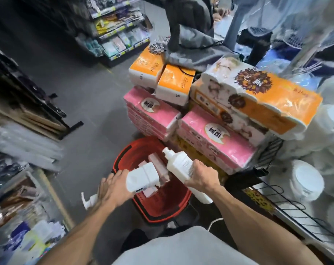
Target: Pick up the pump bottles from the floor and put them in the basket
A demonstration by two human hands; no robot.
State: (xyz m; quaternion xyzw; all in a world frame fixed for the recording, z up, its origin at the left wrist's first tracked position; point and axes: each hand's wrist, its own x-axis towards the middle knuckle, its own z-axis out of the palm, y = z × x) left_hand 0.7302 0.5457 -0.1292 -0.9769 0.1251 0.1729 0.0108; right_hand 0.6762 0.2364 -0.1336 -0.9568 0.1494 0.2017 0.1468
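Observation:
A red basket (163, 213) stands on the grey floor just ahead of me, with pink packs (159, 166) lying inside. My left hand (114, 188) grips a white pump bottle (143, 177) sideways over the basket's left rim; its pump head pokes out to the left of my hand. My right hand (200, 175) grips a second, taller white bottle (178, 163) around its middle, tilted with its cap pointing up and left above the basket's right side. Its base shows below my wrist.
Stacked pink tissue packs (216, 142) and orange ones (258, 100) rise right behind the basket. Blurred shelves (19, 142) line the left side. A black wire rack (288, 205) with white tubs stands at the right. A person's hand (222, 13) shows at the far back.

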